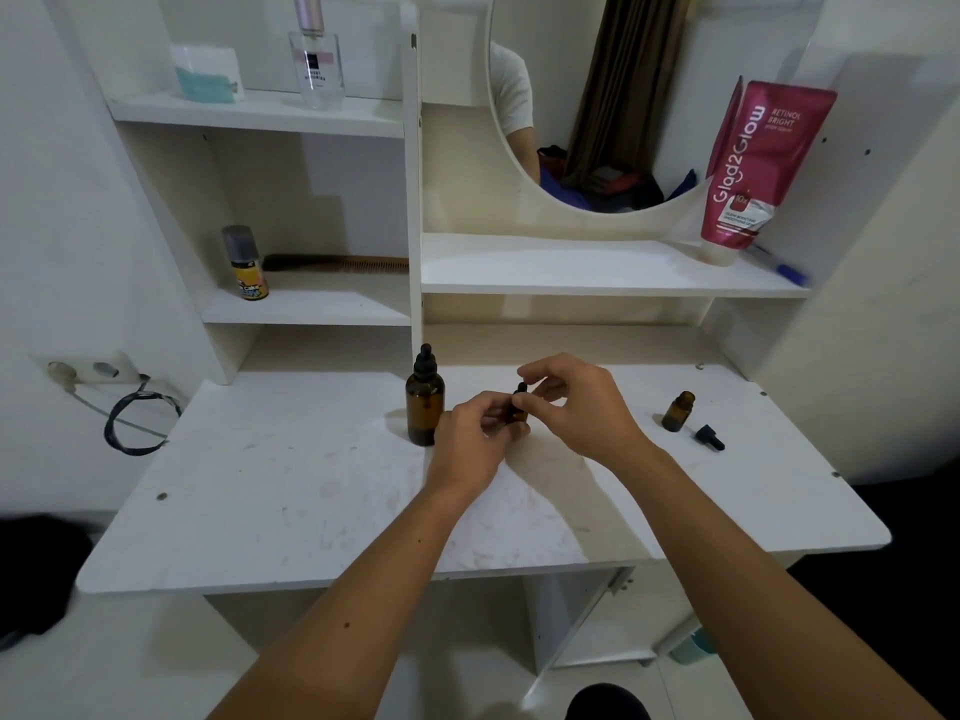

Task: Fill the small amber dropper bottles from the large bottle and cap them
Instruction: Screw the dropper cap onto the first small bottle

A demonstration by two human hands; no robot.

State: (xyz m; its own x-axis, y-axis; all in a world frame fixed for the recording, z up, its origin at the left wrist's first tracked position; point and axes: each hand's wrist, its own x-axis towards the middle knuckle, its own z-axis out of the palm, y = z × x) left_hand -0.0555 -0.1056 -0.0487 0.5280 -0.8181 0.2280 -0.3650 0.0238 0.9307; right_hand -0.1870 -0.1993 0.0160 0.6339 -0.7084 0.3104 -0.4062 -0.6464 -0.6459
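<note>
The large amber bottle [425, 405] stands capped with a black dropper at the back middle of the white desk [311, 491]. Just right of it, my left hand [470, 433] grips a small amber dropper bottle [517, 412] by its body. My right hand [576, 402] pinches the black dropper cap [520, 389] on top of that bottle. A second small amber bottle [678, 411] stands uncapped at the right, with its black dropper cap [709, 437] lying beside it on the desk.
Shelves rise behind the desk with a spray can [245, 262], a comb [337, 263], a perfume bottle [314, 59] and a red lotion tube [753, 168]. A round mirror [597, 96] hangs above. A wall socket with a looped cable [135, 418] is at the left.
</note>
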